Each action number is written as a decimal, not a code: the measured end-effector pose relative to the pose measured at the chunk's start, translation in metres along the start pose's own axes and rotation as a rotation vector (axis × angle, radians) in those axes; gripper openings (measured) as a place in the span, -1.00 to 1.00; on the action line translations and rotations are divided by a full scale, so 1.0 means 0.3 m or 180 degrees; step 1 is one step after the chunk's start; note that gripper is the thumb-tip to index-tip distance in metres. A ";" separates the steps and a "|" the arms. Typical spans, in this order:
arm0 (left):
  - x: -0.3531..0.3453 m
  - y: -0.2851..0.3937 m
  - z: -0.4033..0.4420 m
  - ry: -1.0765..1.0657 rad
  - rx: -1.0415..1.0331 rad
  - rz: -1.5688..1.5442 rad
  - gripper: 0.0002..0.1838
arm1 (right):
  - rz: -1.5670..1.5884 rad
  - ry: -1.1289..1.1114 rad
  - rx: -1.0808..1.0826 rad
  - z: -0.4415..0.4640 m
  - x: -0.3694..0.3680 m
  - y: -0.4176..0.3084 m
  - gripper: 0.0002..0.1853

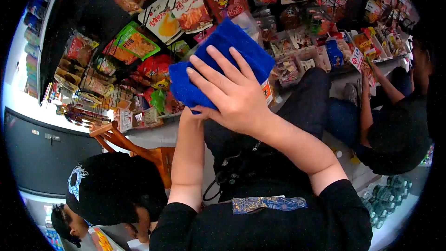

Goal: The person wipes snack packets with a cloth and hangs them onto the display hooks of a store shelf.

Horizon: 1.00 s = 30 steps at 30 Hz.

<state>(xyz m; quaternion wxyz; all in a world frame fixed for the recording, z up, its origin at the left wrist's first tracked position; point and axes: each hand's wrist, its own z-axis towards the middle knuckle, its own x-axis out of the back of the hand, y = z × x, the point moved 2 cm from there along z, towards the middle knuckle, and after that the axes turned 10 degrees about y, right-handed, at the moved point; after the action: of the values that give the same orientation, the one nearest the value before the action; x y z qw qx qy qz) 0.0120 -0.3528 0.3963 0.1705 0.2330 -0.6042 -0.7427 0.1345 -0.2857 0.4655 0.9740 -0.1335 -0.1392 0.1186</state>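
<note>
A folded blue cloth point(223, 60) is held up in front of me before the hanging snack packs. My right hand point(232, 90) lies across its face, fingers spread and pressed on it, the thumb near the lower edge. My left hand point(189, 115) reaches up behind the cloth; only its wrist end shows, and its fingers are hidden. A clear plastic edge point(247, 22) sticks out above the cloth, and an orange-and-white label point(267, 92) shows by its lower right. Whether these belong to something in my left hand I cannot tell.
Hanging snack packs point(190, 7) fill the rack ahead. Open bins of small packets point(297, 60) stand below. A wooden chair point(134, 148) is at left. One person point(116, 190) bends at lower left; another point(395, 125) sits at right, near bottles point(388, 197).
</note>
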 end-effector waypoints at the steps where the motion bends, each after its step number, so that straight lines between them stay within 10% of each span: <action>1: 0.008 -0.007 -0.002 0.0002 -0.0019 -0.0017 -0.21 | -0.0133 0.0059 0.0002 0.010 0.005 0.017 -0.40; 12: -0.012 0.048 0.000 0.0076 0.0822 0.0894 -0.22 | -0.0372 0.0353 -0.0311 0.011 -0.024 0.058 -0.45; 23: -0.073 0.126 0.024 -0.0219 -0.0147 -0.0094 -0.23 | -0.0266 0.0663 -0.0861 0.029 -0.021 0.256 -0.53; 27: 0.026 0.047 0.034 -0.0484 0.0851 0.0256 -0.27 | -0.0488 0.0382 -0.0504 0.015 -0.036 0.140 -0.48; 30: -0.009 0.055 0.016 0.0009 0.0032 0.0445 -0.28 | -0.0258 0.0164 -0.0154 0.024 -0.003 0.058 -0.46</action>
<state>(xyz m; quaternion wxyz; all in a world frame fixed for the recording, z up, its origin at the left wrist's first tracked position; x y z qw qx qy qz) 0.0111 -0.3509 0.4137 0.2217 0.1921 -0.6225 -0.7256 0.1280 -0.2679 0.4669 0.9778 -0.1543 -0.1223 0.0722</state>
